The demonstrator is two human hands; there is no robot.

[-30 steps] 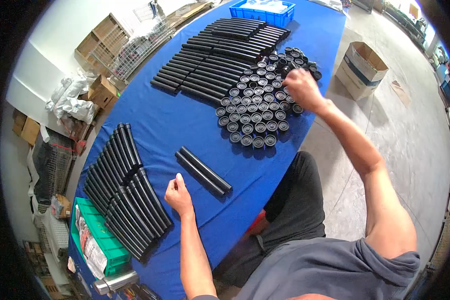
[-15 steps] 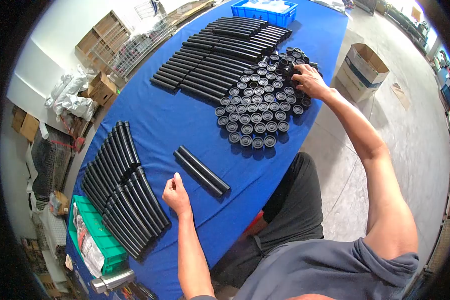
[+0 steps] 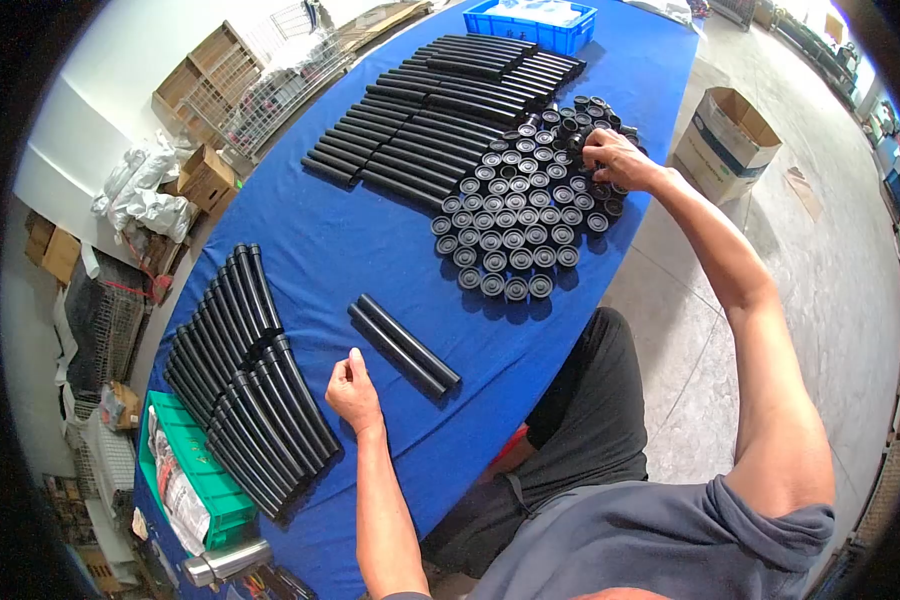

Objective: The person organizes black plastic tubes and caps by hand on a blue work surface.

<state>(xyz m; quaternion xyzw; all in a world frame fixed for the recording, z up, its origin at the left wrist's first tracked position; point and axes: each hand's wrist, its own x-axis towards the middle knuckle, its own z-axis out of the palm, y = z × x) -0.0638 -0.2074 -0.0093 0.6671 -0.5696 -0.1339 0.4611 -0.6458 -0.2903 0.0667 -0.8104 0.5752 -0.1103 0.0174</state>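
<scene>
My left hand (image 3: 354, 395) is closed just below a pair of black tubes (image 3: 404, 345) lying side by side; whatever is between its fingers is too small to name. At the upper right, my right hand (image 3: 615, 160) reaches over the edge of a cluster of round black caps (image 3: 512, 238), its fingers bent around something dark, apparently one of the caps, though they partly hide it. Rows of straight black tubes (image 3: 410, 125) lie beside the caps. Black tubes with wider ends (image 3: 260, 385) lie in fanned rows at the left.
A blue cloth-covered table (image 3: 315, 235) carries everything. A blue bin (image 3: 570, 35) is at the far end, and a green crate (image 3: 225, 510) at the near left. An open cardboard box (image 3: 725, 150) stands on the floor at the right.
The fingers of my right hand have drawn closer together over the caps, and the hand has shifted slightly. My left hand has barely moved.
</scene>
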